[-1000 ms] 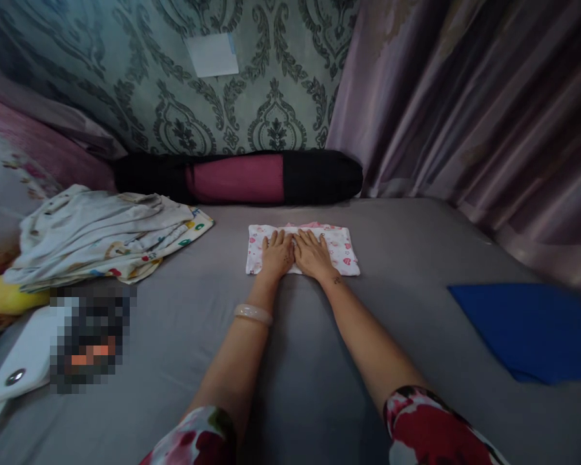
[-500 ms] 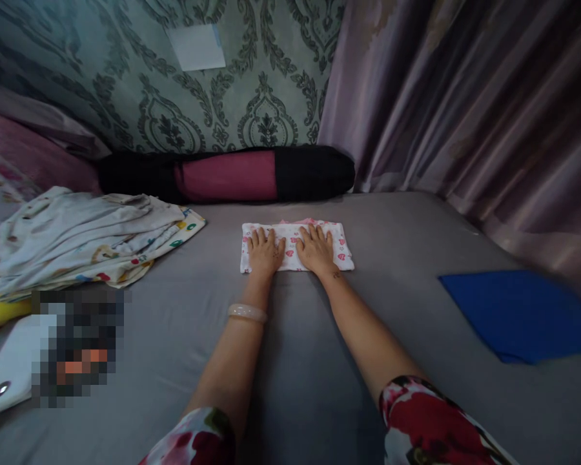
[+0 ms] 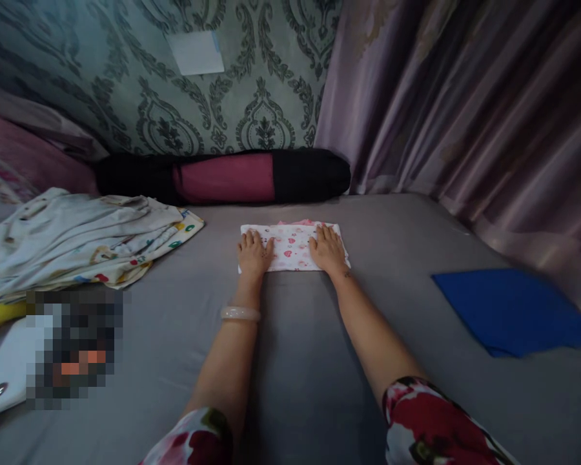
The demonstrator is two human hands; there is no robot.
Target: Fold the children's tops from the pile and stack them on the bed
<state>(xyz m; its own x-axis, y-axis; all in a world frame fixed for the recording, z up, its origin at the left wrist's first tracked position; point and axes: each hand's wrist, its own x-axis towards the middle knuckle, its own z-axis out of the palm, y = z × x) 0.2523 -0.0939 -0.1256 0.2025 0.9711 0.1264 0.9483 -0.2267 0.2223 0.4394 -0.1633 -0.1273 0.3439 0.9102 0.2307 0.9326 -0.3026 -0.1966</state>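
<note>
Sleeves: two, floral in red and white, the left sleeve [image 3: 193, 439] and the right sleeve [image 3: 436, 420], both ending well above the wrists.
Bangle: one pale bangle [image 3: 241, 314], on the left forearm.
Left hand: the left hand [image 3: 255, 253] lies palm down on the left end of the cloth; its grip is opened flat, fingers a little spread, with hold of nothing.
Right hand: the right hand [image 3: 328, 249] presses flat near the right end, its grip likewise opened out and grasping nothing.
Change in hands: a second ago they lay side by side at the middle of the cloth; half a second ago a gap had opened; now they are farther apart, one toward each end.
Folded cloth: one, a white folded cloth [image 3: 290, 248] with pink hearts, lying flat on the bed [image 3: 300, 374] under both palms; more of its printed middle shows than before, and a pink edge shows at its far side.
Left of the arms: one white device [image 3: 10, 368], partly hidden by a pixelated patch.
Right of the arms: one flat blue cloth [image 3: 513, 310], well apart from the hands.
Pile: one rumpled heap of pale printed fabric [image 3: 77, 239].
Bed's far edge: one long black roll [image 3: 314, 174] with a maroon middle section.
Wall: one white sheet [image 3: 198, 53] on damask-patterned wallpaper [image 3: 264, 116], beside a mauve curtain [image 3: 407, 97].
</note>
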